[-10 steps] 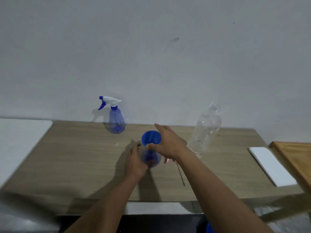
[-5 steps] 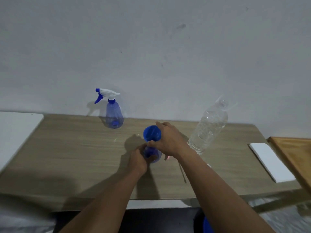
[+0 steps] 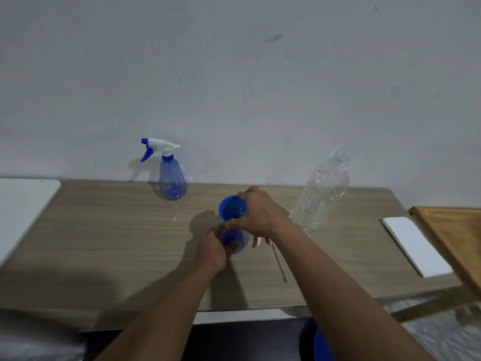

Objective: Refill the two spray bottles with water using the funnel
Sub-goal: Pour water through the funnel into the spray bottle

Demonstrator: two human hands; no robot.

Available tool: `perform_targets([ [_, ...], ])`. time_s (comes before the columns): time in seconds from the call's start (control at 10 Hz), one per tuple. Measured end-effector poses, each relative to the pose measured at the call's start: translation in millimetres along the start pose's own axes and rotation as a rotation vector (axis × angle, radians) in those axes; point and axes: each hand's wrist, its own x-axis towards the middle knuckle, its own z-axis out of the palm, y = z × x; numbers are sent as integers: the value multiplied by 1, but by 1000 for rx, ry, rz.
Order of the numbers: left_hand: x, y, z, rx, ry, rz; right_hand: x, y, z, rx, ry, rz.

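A blue funnel (image 3: 231,207) stands in the neck of a blue spray bottle body (image 3: 238,241) at the middle of the wooden table (image 3: 109,243). My right hand (image 3: 257,212) grips the funnel's rim and neck from the right. My left hand (image 3: 214,247) is wrapped around the bottle's lower body. A second blue spray bottle (image 3: 170,181), with its white and blue trigger head on, stands at the back left by the wall. A clear uncapped water bottle (image 3: 321,194) stands to the right of my hands.
A thin tube with a pink part (image 3: 276,256), likely the removed sprayer, lies on the table under my right forearm. A white pad (image 3: 413,246) and a wooden board (image 3: 458,238) are at the right. A white surface (image 3: 23,201) adjoins the left.
Both hands stay on the funnel and the bottle. My left hand has slid slightly lower around the bottle. The view has tilted a little, shifting the scene.
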Motion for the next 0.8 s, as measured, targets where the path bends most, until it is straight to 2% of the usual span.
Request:
perform_targets([
  [0.3,-5,3,-1,74,-23,68,1,2,0,38,3,-6],
  [0.4,-8,7,-4,68,22,69,0,4,1,48,13,-7],
  [0.5,-6,-2,-2,221,50,121,-2,5,3,52,23,-11],
  [0.8,-7,1,-3,114,50,71,-2,6,4,37,3,-22],
])
